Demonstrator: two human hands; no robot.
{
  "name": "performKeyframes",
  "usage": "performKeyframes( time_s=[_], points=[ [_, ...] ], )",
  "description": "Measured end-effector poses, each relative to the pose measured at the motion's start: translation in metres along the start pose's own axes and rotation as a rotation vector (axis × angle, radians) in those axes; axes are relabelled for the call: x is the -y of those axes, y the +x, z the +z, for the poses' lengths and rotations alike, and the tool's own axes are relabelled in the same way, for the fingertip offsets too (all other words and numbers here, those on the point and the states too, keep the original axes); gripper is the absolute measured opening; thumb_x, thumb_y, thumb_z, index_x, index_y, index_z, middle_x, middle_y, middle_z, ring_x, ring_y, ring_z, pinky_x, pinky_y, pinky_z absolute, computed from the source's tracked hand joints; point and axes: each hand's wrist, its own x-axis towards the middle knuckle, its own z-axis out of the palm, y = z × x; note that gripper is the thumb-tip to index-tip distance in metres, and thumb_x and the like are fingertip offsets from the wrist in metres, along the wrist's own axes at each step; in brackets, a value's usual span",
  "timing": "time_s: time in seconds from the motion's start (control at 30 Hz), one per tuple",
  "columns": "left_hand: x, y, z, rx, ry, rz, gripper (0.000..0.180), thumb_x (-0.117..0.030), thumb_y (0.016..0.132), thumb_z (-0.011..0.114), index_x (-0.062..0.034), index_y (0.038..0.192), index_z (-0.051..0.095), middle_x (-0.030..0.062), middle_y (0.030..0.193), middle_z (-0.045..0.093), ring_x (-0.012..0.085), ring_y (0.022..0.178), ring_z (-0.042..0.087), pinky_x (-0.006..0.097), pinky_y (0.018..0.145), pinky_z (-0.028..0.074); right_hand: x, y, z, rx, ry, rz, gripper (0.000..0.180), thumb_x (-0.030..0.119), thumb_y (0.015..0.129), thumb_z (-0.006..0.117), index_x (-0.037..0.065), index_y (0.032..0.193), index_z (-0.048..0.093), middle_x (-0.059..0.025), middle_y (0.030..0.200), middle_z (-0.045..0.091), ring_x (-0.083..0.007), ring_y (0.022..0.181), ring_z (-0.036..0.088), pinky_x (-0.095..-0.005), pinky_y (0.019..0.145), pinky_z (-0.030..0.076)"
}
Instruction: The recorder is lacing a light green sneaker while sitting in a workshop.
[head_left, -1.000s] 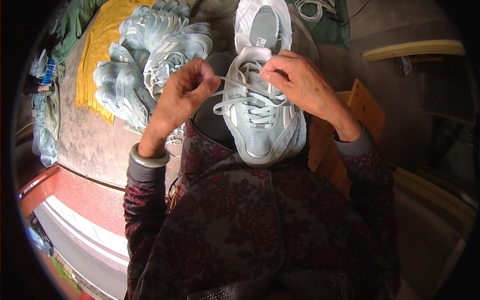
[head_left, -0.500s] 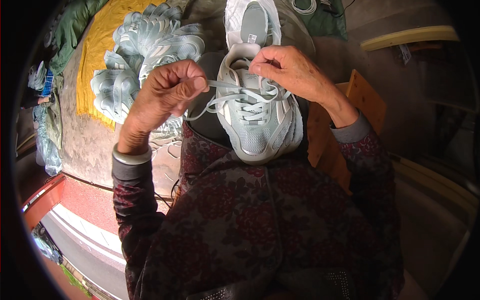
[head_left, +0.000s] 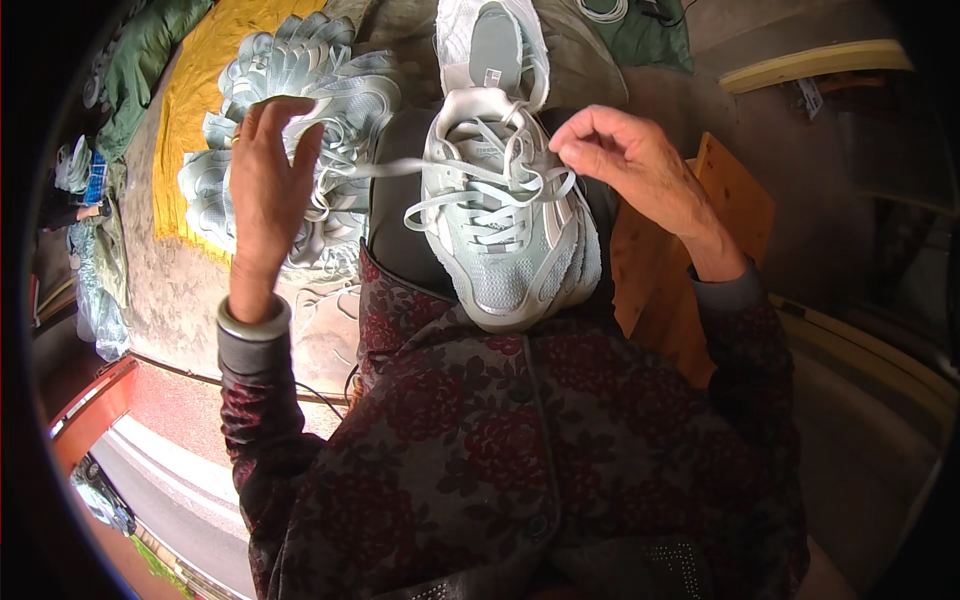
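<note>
A pale grey-green sneaker rests on my lap, toe toward me, its laces crossed over the tongue. One loose shoelace stretches leftward from it, slightly blurred. My left hand is raised to the left of the sneaker, thumb and fingers apart, with nothing gripped. At the sneaker's right side, my right hand pinches thumb against fingers beside the upper eyelets. A lace runs to these fingertips, which partly hide it. Just beyond the sneaker lies a second, whiter shoe with a grey insole.
Several matching pale shoe uppers are piled at the far left on a yellow cloth. A wooden stool or board stands to my right. Green fabric lies at the back. Another person's hand shows at the far left edge.
My left hand has let go of the lace, opened and moved left. My right hand has shifted right, away from the tongue. The sneaker has moved slightly left.
</note>
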Motion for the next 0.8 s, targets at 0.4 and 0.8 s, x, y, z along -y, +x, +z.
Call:
performKeyframes(
  time_s=[0.4,0.8],
  points=[
    [-0.108,-0.017,0.027,0.242,-0.631,0.129,0.028,-0.007,0.071,0.082,-0.0029,0.094,0.066,0.0109,0.099,0.057,0.0297,0.089,0.059,0.037,0.077,0.052,0.005,-0.014,0.012,0.162,-0.132,0.132,0.014,0.012,0.094,0.067,-0.001,0.1,0.064,0.0029,0.077,0.059,-0.0037,0.073,0.051,-0.023,0.064,0.044],
    [-0.082,-0.005,0.037,0.473,-1.271,-0.42,0.011,-0.013,0.097,0.064,-0.0035,0.097,0.059,0.0007,0.088,0.068,0.0037,0.081,0.058,0.02,0.074,0.047,-0.012,-0.024,0.022,0.16,0.28,0.155,0.016,0.018,0.098,0.063,0.003,0.1,0.066,0.0049,0.074,0.054,-0.0025,0.064,0.045,-0.0193,0.056,0.037]
  ],
)
